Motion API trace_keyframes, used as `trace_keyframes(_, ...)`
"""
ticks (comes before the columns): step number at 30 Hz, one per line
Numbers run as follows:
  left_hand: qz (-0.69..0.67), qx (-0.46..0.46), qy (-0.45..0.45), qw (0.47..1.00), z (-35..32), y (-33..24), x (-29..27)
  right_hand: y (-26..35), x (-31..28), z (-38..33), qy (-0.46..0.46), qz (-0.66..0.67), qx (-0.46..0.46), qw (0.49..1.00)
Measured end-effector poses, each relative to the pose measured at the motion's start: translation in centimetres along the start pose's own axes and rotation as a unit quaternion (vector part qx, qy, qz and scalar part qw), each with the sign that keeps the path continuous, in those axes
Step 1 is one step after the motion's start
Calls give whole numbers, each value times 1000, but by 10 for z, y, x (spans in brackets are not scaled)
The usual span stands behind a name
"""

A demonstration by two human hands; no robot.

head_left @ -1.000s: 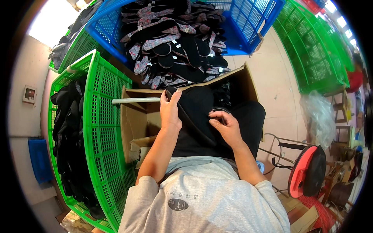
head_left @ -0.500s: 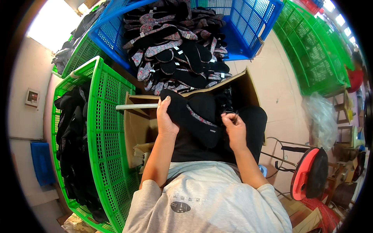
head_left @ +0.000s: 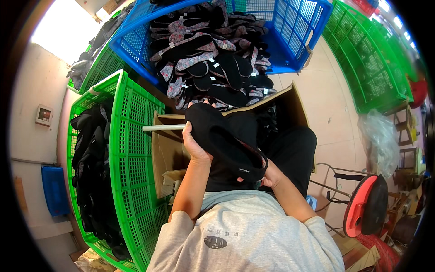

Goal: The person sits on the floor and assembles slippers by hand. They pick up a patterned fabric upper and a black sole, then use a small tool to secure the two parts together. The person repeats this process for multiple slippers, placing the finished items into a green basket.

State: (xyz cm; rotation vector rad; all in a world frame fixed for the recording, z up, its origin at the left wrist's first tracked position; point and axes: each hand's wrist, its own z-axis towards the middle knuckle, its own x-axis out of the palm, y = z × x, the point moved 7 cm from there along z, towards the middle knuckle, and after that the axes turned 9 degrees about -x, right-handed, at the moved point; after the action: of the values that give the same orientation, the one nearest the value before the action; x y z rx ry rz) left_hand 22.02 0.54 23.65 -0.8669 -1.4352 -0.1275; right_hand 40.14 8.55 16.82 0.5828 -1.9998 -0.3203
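Note:
A black slipper (head_left: 205, 123) with a small tag on its heel lies across my lap, its opening facing up. My left hand (head_left: 195, 144) is wrapped round the toe end, thumb on the near side and fingertips showing over the far edge. At the heel end, my right hand (head_left: 273, 174) grips the slipper from the right, some of its fingers hidden behind the black fabric. A little patterned lining shows inside the opening near the heel. Beside my left hand, a pale grey rod (head_left: 163, 128) sticks out over the cardboard box (head_left: 170, 147).
A blue crate (head_left: 290, 59) ahead holds a heap of black and floral slippers (head_left: 204, 59). To the left, a green crate (head_left: 136, 163) contains black pieces. Another green crate (head_left: 362, 59) stands at the far right, and a stool with a red-and-black seat (head_left: 360, 206) at the near right.
My right hand has come down from beside the slipper to grip its heel end. The slipper has turned so that its opening faces up, while my left hand keeps the toe end.

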Motion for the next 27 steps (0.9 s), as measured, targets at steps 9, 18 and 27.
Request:
trace_keyframes(9, 96, -16, -26, 995, -2, 8, -3, -5, 27, -5, 223, 117, 4, 968)
trace_keyframes(18, 541, 163, 3, 825, -26, 11, 16, 14, -23, 7, -46, 30, -117, 992)
trace_keyframes(27, 695, -212, 159, 668, -44, 64, 42, 32, -18, 8, -136, -90, -134, 977)
